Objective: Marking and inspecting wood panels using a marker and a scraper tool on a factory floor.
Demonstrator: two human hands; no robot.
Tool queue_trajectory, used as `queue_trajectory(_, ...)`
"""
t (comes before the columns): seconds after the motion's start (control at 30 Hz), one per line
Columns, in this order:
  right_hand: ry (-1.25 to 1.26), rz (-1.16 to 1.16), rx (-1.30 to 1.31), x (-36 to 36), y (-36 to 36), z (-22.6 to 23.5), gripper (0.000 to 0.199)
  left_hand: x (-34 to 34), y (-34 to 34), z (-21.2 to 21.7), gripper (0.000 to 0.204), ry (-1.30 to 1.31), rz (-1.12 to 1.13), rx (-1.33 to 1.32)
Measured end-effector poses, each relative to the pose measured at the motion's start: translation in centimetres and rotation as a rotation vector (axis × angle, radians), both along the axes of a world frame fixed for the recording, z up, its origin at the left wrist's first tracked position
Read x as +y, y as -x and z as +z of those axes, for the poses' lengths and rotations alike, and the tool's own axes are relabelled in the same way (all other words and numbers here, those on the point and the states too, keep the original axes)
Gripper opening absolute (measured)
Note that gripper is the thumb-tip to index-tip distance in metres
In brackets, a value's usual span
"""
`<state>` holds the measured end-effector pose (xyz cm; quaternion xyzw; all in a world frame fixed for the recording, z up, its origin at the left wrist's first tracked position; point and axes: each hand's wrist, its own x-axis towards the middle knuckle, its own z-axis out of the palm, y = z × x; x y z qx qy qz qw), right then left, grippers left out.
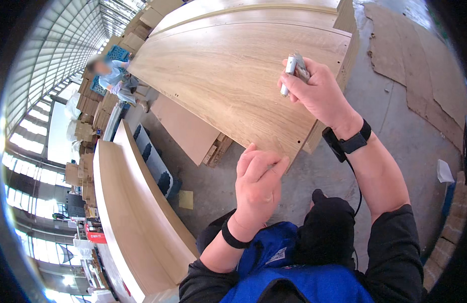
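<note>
A wood-grain panel (pixel 218 65) lies on top of a stack of similar boards, with small dark holes near its edges. My right hand (pixel 321 93) is closed around a small silvery metal hand tool (pixel 290 76), held above the right part of the panel. Its exact kind is not clear. At the panel's near corner is my left hand (pixel 259 184), fingers curled and fingertips by the edge. Whatever its fingers may hold is hidden. A dark band with a small black device (pixel 335 144) is strapped to my right wrist.
To the left stand long wood-grain boards (pixel 137 202) beside a blue-and-white bin (pixel 155 159). A brown sheet (pixel 180 126) lies on a wooden pallet (pixel 218 150). Flattened cardboard (pixel 420 60) covers floor at right. Another person (pixel 112 78) sits at the far left near stacked cartons.
</note>
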<state>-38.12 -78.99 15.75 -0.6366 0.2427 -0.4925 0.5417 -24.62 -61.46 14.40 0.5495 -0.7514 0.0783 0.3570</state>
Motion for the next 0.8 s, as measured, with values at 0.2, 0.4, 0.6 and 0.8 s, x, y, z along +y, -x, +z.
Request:
queue_trajectory(0.2,0.018,0.007,-0.018,-0.1,-0.1,-0.1,0.020,0.2,0.0,0.2,0.041,-0.029,0.009,0.143)
queue_trajectory(0.4,-0.022,0.006,-0.031,0.1,-0.1,0.1,0.019,-1.5,-1.1,0.4,0.050,-0.090,0.200,-0.035)
queue_trajectory(0.6,0.001,0.035,-0.038,-0.1,0.0,-0.1,0.017,-1.1,-0.6,0.1,0.049,-0.086,0.231,-0.148)
queue_trajectory(0.8,-0.029,0.046,0.011,0.0,0.2,0.3,0.019,0.2,-0.6,0.4,0.045,-0.087,0.142,-0.045)
